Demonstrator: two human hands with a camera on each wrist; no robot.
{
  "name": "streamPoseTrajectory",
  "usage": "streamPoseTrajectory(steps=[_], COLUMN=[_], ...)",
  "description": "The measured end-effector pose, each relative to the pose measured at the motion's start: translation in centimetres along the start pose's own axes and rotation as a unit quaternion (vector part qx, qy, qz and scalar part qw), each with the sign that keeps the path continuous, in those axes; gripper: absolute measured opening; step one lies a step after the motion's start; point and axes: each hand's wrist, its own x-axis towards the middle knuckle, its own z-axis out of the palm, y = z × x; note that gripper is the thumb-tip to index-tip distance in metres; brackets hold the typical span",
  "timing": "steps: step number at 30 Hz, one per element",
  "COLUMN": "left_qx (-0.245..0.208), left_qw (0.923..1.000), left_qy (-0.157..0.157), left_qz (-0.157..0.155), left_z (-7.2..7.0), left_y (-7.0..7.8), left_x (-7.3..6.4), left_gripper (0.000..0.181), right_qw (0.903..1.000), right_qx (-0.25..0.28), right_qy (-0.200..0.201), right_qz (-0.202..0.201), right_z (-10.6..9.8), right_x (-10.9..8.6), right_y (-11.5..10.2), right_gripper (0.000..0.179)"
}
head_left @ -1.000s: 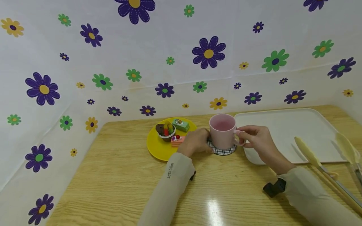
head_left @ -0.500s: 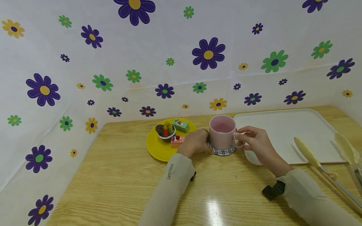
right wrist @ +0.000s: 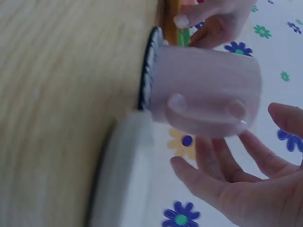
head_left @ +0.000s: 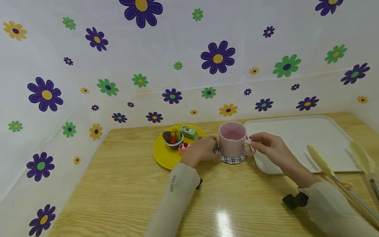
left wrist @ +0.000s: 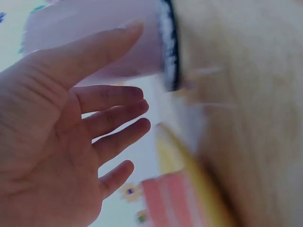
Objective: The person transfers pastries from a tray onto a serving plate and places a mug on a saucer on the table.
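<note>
A pink mug (head_left: 232,144) stands upright on a round black-and-white checked coaster (head_left: 234,161), its handle turned to the right. My right hand (head_left: 270,148) is at the handle; in the right wrist view its thumb and fingers (right wrist: 199,182) are spread, apart from the handle. To the left of the mug is my left hand (head_left: 201,150), its fingers loosely extended. The left wrist view has that thumb (left wrist: 102,49) in front of the mug (left wrist: 94,28); whether it touches cannot be told. The left hand partly hides a pink cake slice (head_left: 183,148).
Behind the left hand lies a yellow plate (head_left: 161,156) with a cupcake (head_left: 171,141) and a green cake slice (head_left: 188,132). A white tray (head_left: 293,131) is at the right. Tong-like tools with yellow tips (head_left: 319,159) lean over its front edge. A flowered cloth (head_left: 183,79) hangs behind.
My right fingers have loosened from the mug handle and the hand has drawn slightly right. My left hand has shifted slightly left, away from the mug. The mug stays on the coaster.
</note>
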Motion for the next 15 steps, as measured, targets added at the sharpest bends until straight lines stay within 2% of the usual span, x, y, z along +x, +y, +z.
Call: streamPoseTrajectory(steps=[4,8,12,15], left_qx=[0.02,0.049,0.061,0.073], left_qw=[0.9991,0.9936,0.9785,0.9676], left_qy=[0.038,0.099,0.184,0.229], left_qz=[-0.001,0.023,0.069,0.079], left_z=[-1.2,-1.9,-2.0,-1.9], left_y=[-0.6,-1.5,-3.3,-5.1], left_x=[-2.2,-5.3,-8.7,-11.2], left_gripper=[0.052,0.058,0.06,0.066], right_qw=[0.9963,0.9877,0.9717,0.9592], right_qx=[-0.074,-0.125,-0.191,-0.233], right_qy=[0.005,0.032,0.079,0.104], right_qz=[-0.043,-0.088,-0.115,-0.122], right_z=[-1.3,-3.0,-4.7,-5.8], right_x=[-1.1,-3.0,-5.3,-6.8], right_y=[-0.9,-1.5,-1.6,-1.1], right_gripper=[0.044,0.044,0.05,0.058])
